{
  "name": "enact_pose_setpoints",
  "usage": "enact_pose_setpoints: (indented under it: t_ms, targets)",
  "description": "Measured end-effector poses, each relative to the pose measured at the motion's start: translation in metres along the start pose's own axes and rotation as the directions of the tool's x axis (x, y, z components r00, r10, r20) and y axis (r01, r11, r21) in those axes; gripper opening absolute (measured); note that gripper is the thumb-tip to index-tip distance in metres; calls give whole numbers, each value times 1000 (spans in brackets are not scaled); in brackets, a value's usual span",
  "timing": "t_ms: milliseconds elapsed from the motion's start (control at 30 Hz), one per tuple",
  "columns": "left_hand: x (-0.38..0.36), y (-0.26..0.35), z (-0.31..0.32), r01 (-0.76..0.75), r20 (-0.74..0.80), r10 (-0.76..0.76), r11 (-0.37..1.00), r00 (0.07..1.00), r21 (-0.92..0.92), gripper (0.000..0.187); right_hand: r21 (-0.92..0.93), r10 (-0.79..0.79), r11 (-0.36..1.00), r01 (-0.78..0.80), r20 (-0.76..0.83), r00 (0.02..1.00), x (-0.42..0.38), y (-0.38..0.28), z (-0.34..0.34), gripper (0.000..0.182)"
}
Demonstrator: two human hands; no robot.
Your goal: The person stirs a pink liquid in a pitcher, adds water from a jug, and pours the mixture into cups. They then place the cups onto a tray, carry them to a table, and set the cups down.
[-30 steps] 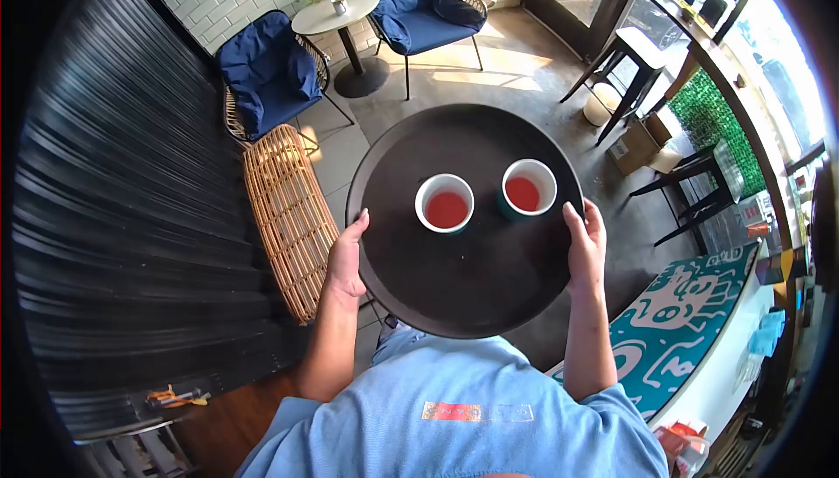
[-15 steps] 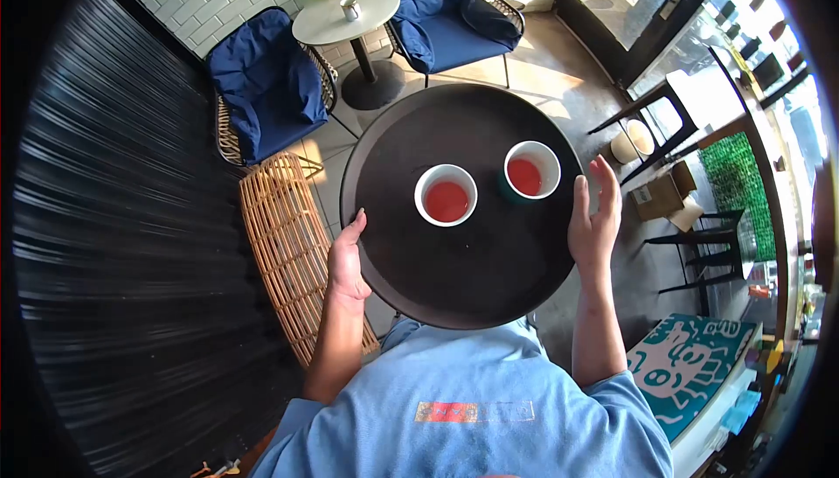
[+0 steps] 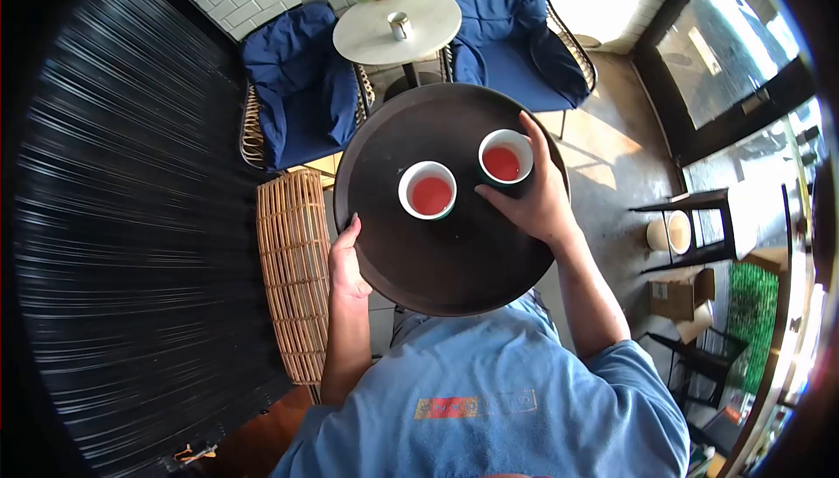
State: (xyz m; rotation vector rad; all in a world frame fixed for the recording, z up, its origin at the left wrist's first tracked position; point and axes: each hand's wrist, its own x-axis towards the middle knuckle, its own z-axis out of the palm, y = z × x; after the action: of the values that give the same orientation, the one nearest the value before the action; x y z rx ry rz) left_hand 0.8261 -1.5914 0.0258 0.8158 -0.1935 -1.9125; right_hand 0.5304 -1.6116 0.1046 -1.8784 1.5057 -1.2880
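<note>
A round dark brown serving tray is held level in front of my body. My left hand grips its left rim, thumb on top and the other fingers hidden underneath. Two cups with white insides and red liquid stand on the tray. My right hand reaches in over the right rim and curls round the right cup, its thumb at the near side and a finger along the right side. The left cup stands untouched near the tray's middle.
Ahead are a round white table with a small metal cup and a plant, and two blue-cushioned chairs. A rattan bench is at left beside a black curtain. Stools and a cardboard box stand at right.
My right hand has moved from the tray's right rim inward onto the right cup. My left hand keeps its hold. The table and chairs appear nearer, and the view has shifted.
</note>
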Motion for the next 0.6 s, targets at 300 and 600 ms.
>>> enact_pose_setpoints:
  t_ms: [300,600]
  targets:
    - [91,32,34,-167,-86,161,984,983,-57,41,74,-86,994,82,57,995,148,66,39,74]
    - [208,125,16,-168,-17,167,983,986,-73,44,0,-149,989,151,-146,978,294,91,86,72]
